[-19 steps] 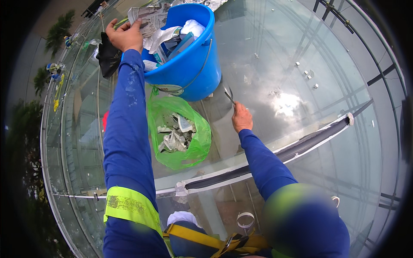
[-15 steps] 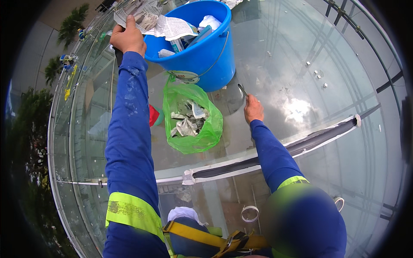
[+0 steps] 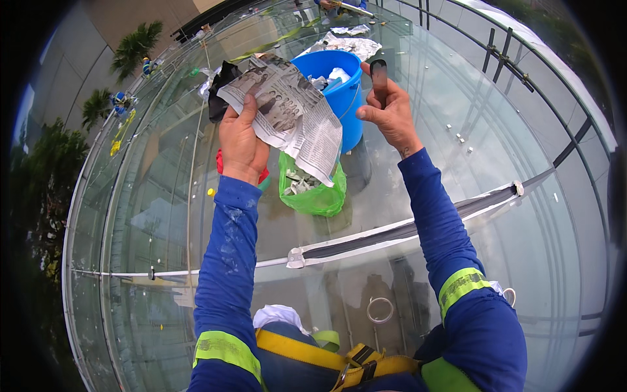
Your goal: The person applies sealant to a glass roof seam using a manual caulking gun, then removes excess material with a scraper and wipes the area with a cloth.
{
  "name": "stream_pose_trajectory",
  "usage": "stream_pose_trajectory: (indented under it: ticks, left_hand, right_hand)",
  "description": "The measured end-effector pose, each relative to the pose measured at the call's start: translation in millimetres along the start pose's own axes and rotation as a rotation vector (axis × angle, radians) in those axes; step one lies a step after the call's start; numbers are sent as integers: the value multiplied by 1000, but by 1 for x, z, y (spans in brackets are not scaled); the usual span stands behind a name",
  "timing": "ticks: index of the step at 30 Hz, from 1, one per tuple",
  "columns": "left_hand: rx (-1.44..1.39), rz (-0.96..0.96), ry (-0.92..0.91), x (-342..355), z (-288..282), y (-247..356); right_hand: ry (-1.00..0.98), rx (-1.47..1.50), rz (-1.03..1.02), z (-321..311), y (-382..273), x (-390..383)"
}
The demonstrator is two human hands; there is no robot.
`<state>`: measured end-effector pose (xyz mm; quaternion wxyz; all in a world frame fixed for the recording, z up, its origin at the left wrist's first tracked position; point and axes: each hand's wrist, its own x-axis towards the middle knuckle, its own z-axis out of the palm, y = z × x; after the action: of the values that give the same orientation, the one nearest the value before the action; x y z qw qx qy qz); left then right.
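Observation:
My left hand grips a torn sheet of newspaper, thumb on top of it. A crumpled black piece shows behind the sheet; I cannot tell whether the same hand holds it. My right hand is raised to the right of the sheet, apart from it. In its fingers is a small flat dark blade, like a spatula. Beyond the sheet stands a blue bucket with paper and packs inside. Under the sheet's lower edge sits a green plastic bag of crumpled paper scraps, partly hidden.
A dark joint strip edged with white tape crosses the glass surface in front of me. A tape roll lies near my legs. Further off are crumpled paper and another person's sleeve. Metal railing runs along the right.
My left hand has drawn the newspaper from beside the bucket toward me, over the green bag. My right hand has lifted the blade from near the glass, up beside the bucket. The view has tilted up.

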<state>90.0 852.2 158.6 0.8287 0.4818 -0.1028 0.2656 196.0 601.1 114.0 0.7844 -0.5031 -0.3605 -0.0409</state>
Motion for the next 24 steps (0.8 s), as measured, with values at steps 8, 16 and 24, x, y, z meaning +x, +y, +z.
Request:
stream_pose_trajectory:
  ticks: [8, 16, 24]
  left_hand:
    - [528, 280, 168, -87, 22, 36]
    - [1230, 116, -750, -108, 46, 76]
    - [235, 50, 479, -76, -70, 49]
  right_hand:
    - [-373, -184, 189, 47, -40, -18]
    - [-732, -477, 175, 55, -104, -35]
    - [-652, -387, 123, 63, -100, -40]
